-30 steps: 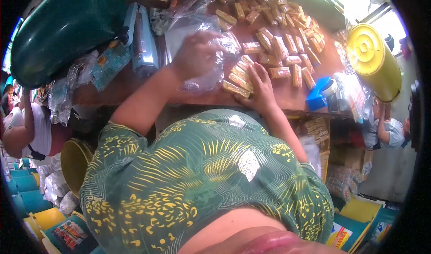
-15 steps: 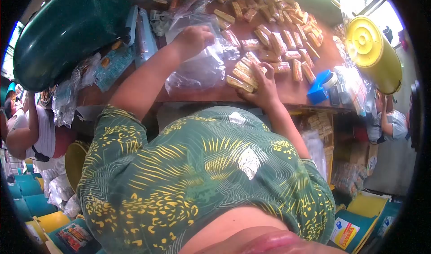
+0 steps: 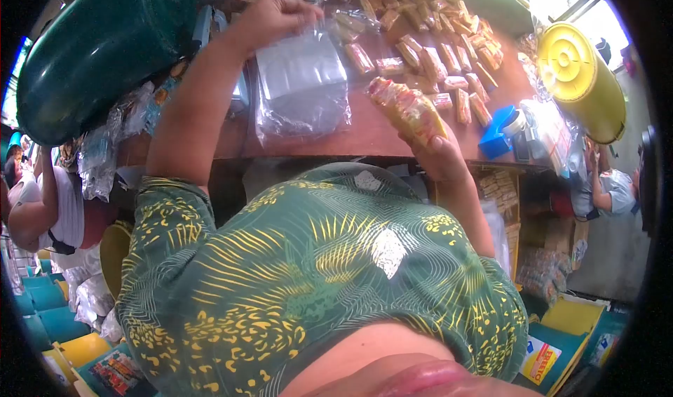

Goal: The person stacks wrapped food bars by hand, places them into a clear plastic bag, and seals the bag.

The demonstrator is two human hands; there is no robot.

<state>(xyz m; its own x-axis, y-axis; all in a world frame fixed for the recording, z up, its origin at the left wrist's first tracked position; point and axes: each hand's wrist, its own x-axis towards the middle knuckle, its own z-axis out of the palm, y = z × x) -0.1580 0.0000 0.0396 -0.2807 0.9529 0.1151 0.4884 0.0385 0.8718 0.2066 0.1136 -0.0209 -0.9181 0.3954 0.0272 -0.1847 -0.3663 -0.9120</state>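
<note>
My right hand [image 3: 443,157] is closed around a row of wrapped packets [image 3: 406,109], raised over the front of the table with their red and yellow ends facing up. On the left, my left hand [image 3: 284,18] has its fingers pinched together at the top edge of a clear plastic bag [image 3: 301,81]. The bag lies flat, probably on others like it. Several more wrapped packets [image 3: 431,64] are scattered to the right of the bag and heaped further back.
A large dark green barrel [image 3: 105,53] lies at the left. At the right are a blue tape dispenser [image 3: 498,136] and a yellow bucket [image 3: 585,81]. One person [image 3: 63,193] is at the far left, another person [image 3: 613,186] at the far right.
My right hand has picked up the packets from the table and tilted them upright. My left hand has moved back and left to the bag's top edge, and the bag lies flatter.
</note>
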